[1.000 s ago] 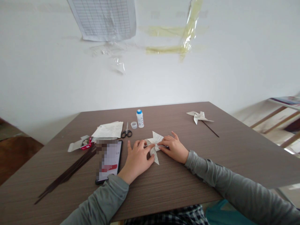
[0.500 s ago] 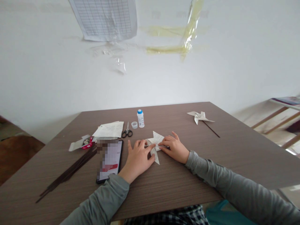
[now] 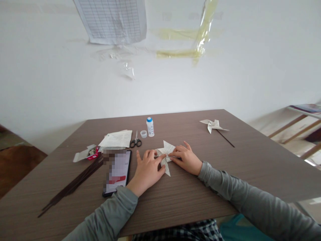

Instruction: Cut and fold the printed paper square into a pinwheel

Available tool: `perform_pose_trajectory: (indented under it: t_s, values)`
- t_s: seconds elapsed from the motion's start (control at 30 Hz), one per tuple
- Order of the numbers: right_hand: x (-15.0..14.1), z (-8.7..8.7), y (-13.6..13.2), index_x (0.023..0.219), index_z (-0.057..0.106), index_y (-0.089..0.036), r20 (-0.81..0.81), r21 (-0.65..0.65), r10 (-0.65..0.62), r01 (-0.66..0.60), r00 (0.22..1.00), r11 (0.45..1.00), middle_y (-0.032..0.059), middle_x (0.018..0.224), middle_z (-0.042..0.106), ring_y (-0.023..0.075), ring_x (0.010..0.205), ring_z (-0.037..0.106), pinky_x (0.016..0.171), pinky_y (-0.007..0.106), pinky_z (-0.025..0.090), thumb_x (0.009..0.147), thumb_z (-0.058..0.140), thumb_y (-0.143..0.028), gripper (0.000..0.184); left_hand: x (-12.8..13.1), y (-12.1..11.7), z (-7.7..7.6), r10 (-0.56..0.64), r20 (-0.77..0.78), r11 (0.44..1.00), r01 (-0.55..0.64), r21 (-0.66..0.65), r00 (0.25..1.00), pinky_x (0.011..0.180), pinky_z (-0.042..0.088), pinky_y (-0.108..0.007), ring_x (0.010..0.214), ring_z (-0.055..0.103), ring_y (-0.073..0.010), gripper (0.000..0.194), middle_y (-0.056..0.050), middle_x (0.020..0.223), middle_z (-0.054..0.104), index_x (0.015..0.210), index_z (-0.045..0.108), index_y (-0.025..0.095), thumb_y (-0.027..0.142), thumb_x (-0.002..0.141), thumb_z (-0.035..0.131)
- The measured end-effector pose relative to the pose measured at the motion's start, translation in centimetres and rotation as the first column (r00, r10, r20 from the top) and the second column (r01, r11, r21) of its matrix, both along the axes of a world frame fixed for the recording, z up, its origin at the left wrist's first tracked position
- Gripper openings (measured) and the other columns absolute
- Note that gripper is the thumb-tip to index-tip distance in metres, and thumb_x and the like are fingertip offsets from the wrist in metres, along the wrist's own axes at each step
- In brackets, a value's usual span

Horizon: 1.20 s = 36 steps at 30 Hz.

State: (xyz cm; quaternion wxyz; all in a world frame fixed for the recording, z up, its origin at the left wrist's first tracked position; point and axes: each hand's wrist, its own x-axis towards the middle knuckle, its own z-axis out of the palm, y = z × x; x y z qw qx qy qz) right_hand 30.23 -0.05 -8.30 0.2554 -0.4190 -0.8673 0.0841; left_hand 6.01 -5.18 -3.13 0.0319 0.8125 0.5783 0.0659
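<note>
A paper pinwheel (image 3: 167, 167) folded from printed paper lies on the table before me, its pointed blades spread out. My left hand (image 3: 147, 169) holds it down from the left, with the index fingertip at the centre and the thumb by the lower blade. From the right, my right hand (image 3: 187, 159) presses its thumb and index finger together at the pinwheel's centre; the little finger sticks up. Fingers cover part of the middle and the side blades. A phone (image 3: 117, 174) lies just left of my left hand, its screen partly pixelated.
Beyond my hands are black-handled scissors (image 3: 135, 142), a small clear cup (image 3: 143, 134) and a white bottle (image 3: 150, 128) with a blue cap. Leftward lie paper sheets (image 3: 116, 139), an opened red box (image 3: 93, 153) and dark thin sticks (image 3: 72, 183). Another pinwheel (image 3: 213, 125) on a stick lies at right.
</note>
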Motion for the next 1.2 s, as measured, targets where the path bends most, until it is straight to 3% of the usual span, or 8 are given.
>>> perform_pose_trajectory:
  t_s: [0.47,0.7,0.93,1.2]
  values:
    - [-0.06,0.19,0.02,0.128,0.093,-0.034,0.016,-0.013,-0.008,0.008,1.000,1.000,0.0074,0.119,0.088,0.0296,0.114,0.083,0.140,0.081,0.036,0.115,0.078,-0.035,0.019,-0.25,-0.19,0.23,-0.026,-0.011,0.999,0.026,0.030,1.000,0.140,0.024,-0.092,0.155,0.062,-0.0447,0.048,-0.014,0.157,0.076,0.160,0.080,0.039,0.034,0.113,0.072]
    - [0.17,0.21,-0.06,0.133,0.092,-0.029,-0.014,-0.061,0.017,-0.018,1.000,0.998,0.0123,0.123,0.087,0.0321,0.116,0.082,0.141,0.083,0.031,0.116,0.077,-0.037,0.025,-0.02,-0.08,0.04,0.023,0.026,1.000,-0.022,-0.015,0.999,0.139,0.026,-0.093,0.156,0.062,-0.0472,0.049,-0.016,0.158,0.074,0.160,0.080,0.038,0.035,0.111,0.075]
    - [0.19,0.10,0.09,0.132,0.092,-0.034,-0.003,-0.067,0.008,-0.008,1.000,0.998,0.0098,0.123,0.088,0.0327,0.120,0.083,0.142,0.081,0.032,0.114,0.079,-0.036,0.022,0.18,0.11,-0.20,0.050,0.045,0.998,-0.049,-0.026,0.998,0.139,0.025,-0.094,0.157,0.061,-0.0482,0.054,-0.016,0.157,0.074,0.161,0.078,0.036,0.034,0.107,0.078]
    - [0.24,-0.04,0.13,0.132,0.092,-0.030,-0.012,-0.052,0.016,-0.017,1.000,0.999,0.0106,0.122,0.087,0.0318,0.118,0.083,0.141,0.081,0.031,0.115,0.077,-0.034,0.023,0.24,0.20,-0.38,0.049,0.043,0.999,-0.049,-0.002,0.998,0.138,0.025,-0.095,0.156,0.061,-0.0485,0.058,-0.016,0.156,0.076,0.164,0.076,0.035,0.034,0.106,0.079]
